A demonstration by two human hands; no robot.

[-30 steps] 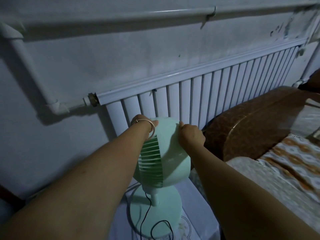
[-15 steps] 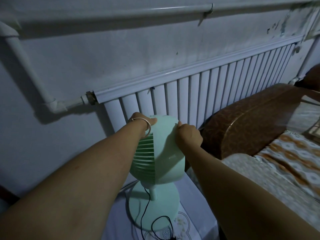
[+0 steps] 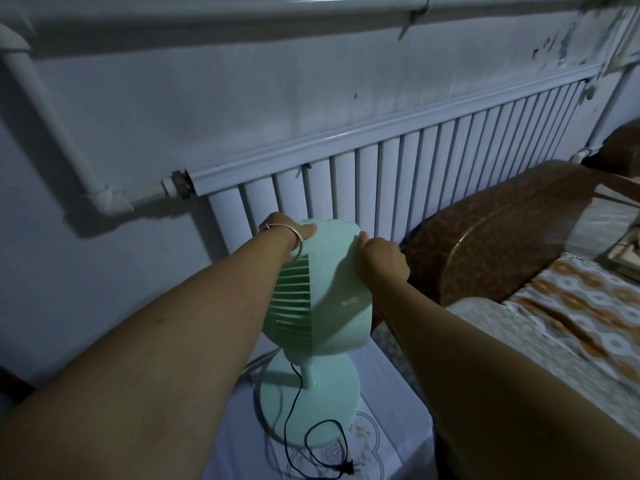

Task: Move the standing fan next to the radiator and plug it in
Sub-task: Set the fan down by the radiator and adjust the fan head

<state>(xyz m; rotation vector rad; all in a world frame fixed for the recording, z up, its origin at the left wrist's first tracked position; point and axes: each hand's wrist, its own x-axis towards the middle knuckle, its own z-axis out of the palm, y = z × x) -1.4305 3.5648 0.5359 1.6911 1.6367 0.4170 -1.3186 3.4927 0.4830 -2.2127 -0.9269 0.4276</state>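
Note:
A mint-green standing fan (image 3: 332,296) stands on its round base (image 3: 304,407) on a small white cloth-covered table (image 3: 388,441), right in front of the white ribbed radiator (image 3: 433,164). My left hand (image 3: 291,230), with a bangle on the wrist, grips the fan head's top left edge. My right hand (image 3: 382,258) holds the head's right edge. The fan's black cord (image 3: 294,407) hangs from the head and coils on the table, its plug (image 3: 346,470) lying loose by the front edge.
A brown patterned sofa arm (image 3: 495,237) presses close on the right, with an orange-and-white patterned cover (image 3: 581,313) behind it. White pipes (image 3: 52,116) run down and along the wall on the left and top. No socket shows.
The view has drifted slightly, so the fan sits a little lower left in frame. Both hands stay on the fan head; the plug has come into view.

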